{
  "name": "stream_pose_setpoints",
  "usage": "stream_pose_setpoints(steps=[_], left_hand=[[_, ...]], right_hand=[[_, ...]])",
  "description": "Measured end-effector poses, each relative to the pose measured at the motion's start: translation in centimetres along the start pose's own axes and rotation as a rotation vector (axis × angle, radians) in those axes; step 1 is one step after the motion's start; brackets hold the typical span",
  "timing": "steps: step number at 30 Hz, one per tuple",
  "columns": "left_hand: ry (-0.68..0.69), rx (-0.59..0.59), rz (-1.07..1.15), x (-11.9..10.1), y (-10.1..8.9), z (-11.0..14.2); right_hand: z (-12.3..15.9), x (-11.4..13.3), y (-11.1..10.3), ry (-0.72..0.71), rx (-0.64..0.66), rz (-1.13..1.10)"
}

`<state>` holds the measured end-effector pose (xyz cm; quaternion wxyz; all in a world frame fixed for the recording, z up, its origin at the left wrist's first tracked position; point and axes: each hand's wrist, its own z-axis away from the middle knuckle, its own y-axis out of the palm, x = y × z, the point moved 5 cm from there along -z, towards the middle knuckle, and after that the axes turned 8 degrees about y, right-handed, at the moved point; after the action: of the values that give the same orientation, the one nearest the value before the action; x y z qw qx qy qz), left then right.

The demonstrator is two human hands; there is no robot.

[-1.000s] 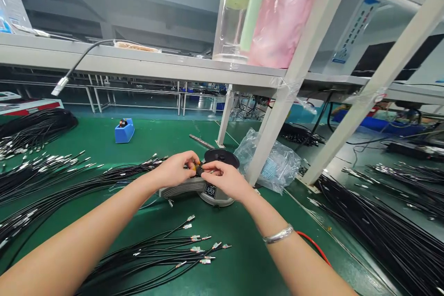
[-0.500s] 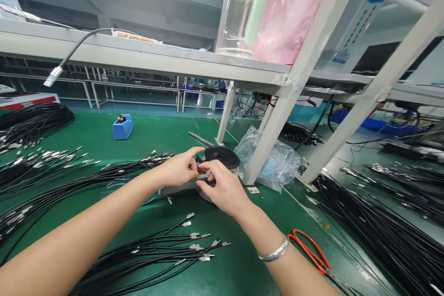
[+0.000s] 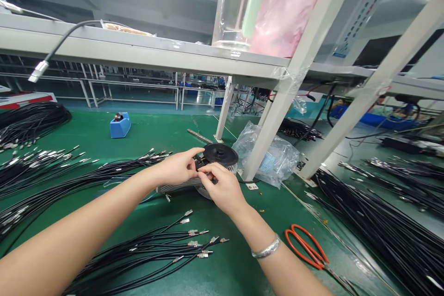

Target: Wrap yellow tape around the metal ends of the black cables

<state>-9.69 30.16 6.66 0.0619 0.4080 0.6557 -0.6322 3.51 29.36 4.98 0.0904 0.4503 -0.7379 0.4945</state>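
Note:
Both my hands meet at a grey tape dispenser point(image 3: 180, 187) that carries a black tape roll point(image 3: 220, 154) in the middle of the green bench. My left hand point(image 3: 178, 168) has its fingers pinched closed on a small black piece at the dispenser's front. My right hand point(image 3: 224, 189) pinches the same spot from the near side, fingers closed; what they grip is too small to name. A bunch of black wires with metal terminals point(image 3: 173, 247) lies just in front of my forearms.
Orange-handled scissors point(image 3: 307, 246) lie right of my right wrist. Black wire bundles spread at the left point(image 3: 52, 180) and right point(image 3: 388, 222). A white frame post point(image 3: 277, 111), a clear plastic bag point(image 3: 277, 159), and a blue tape holder point(image 3: 120, 125) stand behind.
My right hand has slid nearer and lower on the dispenser, its fingers curling in. The view has shifted, so the scissors now show fully.

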Motion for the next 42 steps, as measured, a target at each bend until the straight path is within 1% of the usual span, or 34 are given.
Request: stream_pose_setpoints(steps=[7,12,15,18,21,23,26,29,32,37,42], left_hand=[[0.005,-0.008,0.016,0.1,0.2,0.2],[-0.019,-0.047,0.038,0.2,0.0,0.3],[-0.062,-0.102,0.062,0.7,-0.2,0.5],[-0.126,-0.192,0.048,1.5,-0.6,1.1],[-0.175,-0.301,-0.058,2.3,-1.0,1.9],[-0.18,-0.336,-0.135,2.5,-1.0,2.1],[-0.166,-0.313,-0.176,2.6,-0.3,1.9],[-0.157,-0.28,-0.158,2.6,0.4,1.3],[-0.173,-0.269,-0.127,2.5,0.6,0.8],[-0.25,-0.221,-0.078,2.8,0.6,0.6],[-0.357,-0.169,-0.087,3.2,0.4,0.6]], right_hand=[[-0.3,-1.6,0.5,0.185,-0.022,-0.063],[-0.7,-1.7,0.1,0.262,-0.003,-0.041],[-1.2,-1.5,-0.5,0.294,0.023,0.003],[-1.9,-1.4,-1.1,0.307,0.048,0.065],[-2.6,-1.3,-1.4,0.3,0.069,0.128],[-2.9,-1.4,-1.4,0.295,0.087,0.158],[-3.3,-1.6,-1.3,0.298,0.109,0.184],[-3.6,-1.8,-1.3,0.308,0.117,0.203],[-3.8,-1.9,-1.3,0.309,0.124,0.228],[-4.2,-1.4,-1.4,0.29,0.142,0.309],[-5.1,0.0,-1.0,0.205,0.185,0.427]])
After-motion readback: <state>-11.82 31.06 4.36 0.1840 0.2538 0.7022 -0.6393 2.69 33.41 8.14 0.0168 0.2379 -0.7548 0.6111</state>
